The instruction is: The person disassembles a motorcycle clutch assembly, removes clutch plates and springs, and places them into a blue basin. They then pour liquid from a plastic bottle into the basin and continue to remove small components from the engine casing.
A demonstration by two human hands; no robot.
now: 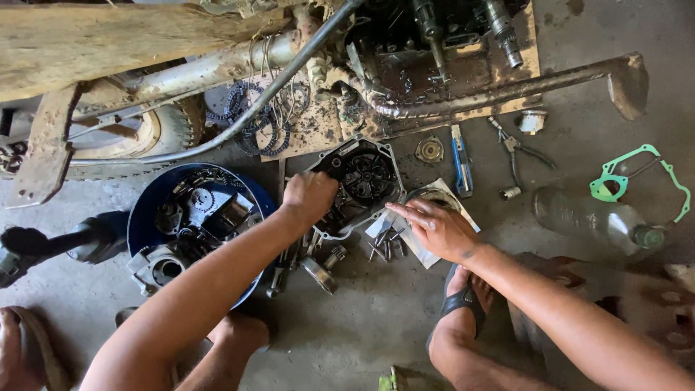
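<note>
A dark metal engine cover (365, 181) with a round clutch-like part inside lies on the concrete floor. My left hand (309, 197) grips its left edge, fingers curled over the rim. My right hand (433, 229) rests flat, fingers spread, on a white sheet (423, 253) just right of the cover, fingertips beside several loose bolts (384, 246). A round metal piston-like part (319, 274) lies below the cover.
A blue basin (145, 210) of engine parts sits at left. An engine block (434, 43) on a board, a rusty pipe (507, 87), blue cutter (461, 163), pliers (517, 148), green gasket (637, 174) and plastic bottle (594, 217) lie around. My sandalled foot (463, 297) is below.
</note>
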